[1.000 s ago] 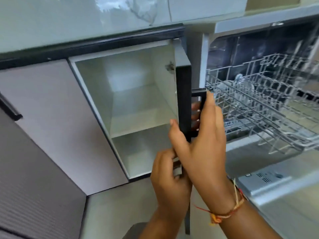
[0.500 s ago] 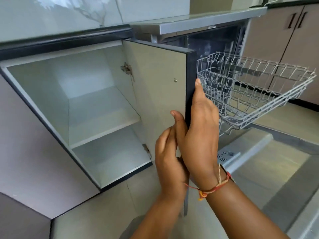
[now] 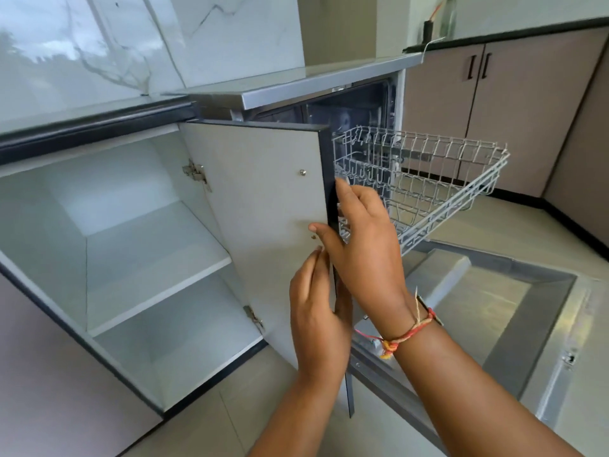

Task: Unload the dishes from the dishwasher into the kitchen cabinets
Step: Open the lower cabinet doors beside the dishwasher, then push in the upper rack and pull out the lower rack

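The cabinet door (image 3: 263, 206) stands swung wide, its pale inner face toward me. My right hand (image 3: 365, 245) wraps the door's dark free edge, thumb on the inner face and fingers behind it. Just below, my left hand (image 3: 318, 318) holds the same edge. The cabinet (image 3: 138, 258) behind the door has two white shelves with nothing on them. To the right the dishwasher (image 3: 329, 84) is open, with its wire upper rack (image 3: 428, 179) pulled out; I see no dishes in the part that shows. Its door (image 3: 514, 311) lies flat.
A closed cabinet front (image 3: 49, 390) fills the lower left. More closed cabinets (image 3: 514, 103) with dark handles stand at the back right under a dark counter. Tiled floor (image 3: 527, 232) lies beyond the dishwasher door. A marble wall (image 3: 99, 51) rises above.
The cabinet door has swung from nearly edge-on to wide open, both hands staying on its edge. My view has shifted right and up, showing the rack and the far cabinets.
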`<state>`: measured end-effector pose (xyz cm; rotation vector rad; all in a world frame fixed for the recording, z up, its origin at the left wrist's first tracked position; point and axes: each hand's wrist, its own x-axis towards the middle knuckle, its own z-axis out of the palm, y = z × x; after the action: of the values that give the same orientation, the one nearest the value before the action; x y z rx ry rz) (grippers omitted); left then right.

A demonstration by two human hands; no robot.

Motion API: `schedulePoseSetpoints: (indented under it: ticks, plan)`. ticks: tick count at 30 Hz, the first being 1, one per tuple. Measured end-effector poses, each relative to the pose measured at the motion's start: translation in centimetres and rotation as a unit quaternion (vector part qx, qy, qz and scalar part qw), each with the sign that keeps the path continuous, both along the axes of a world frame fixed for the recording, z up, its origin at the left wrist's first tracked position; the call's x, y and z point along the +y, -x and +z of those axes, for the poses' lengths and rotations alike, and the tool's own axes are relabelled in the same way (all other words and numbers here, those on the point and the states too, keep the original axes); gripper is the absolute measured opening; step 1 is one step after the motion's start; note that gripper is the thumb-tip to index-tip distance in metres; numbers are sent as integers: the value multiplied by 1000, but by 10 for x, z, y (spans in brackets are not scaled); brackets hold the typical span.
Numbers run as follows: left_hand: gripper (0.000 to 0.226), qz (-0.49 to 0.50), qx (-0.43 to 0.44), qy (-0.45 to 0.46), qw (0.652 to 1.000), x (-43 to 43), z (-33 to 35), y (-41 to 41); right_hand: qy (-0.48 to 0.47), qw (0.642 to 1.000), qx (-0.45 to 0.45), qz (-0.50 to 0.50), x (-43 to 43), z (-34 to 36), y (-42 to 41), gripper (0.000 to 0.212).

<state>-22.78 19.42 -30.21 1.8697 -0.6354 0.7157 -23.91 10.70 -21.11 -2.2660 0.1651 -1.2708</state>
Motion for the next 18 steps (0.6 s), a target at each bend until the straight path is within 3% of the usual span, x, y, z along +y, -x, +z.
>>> schedulePoseSetpoints:
  ticks: [4, 7, 9, 11, 13, 18]
  plan:
    - [54, 36, -71, -25, 997, -14, 1, 11, 3, 999, 11, 52, -16, 2, 9, 62]
    - [55, -5, -150, -93, 984, -30, -10, 27, -71, 993, -66, -63, -34, -14, 22, 47]
    - [62, -58, -149, -165, 973, -48, -14, 31, -162, 973, -54, -155, -57, -32, 27, 49]
    - [67, -45, -125, -246, 960, -68, -15, 27, -230, 961, 38, -152, -81, -53, 20, 58]
    - [66, -18, -104, -288, 952, -83, -15, 18, -248, 959, 89, -107, -98, -68, 9, 62]
    - [74, 9, -95, -309, 946, -97, -29, 7, -232, 966, 96, -64, -110, -81, -3, 56]
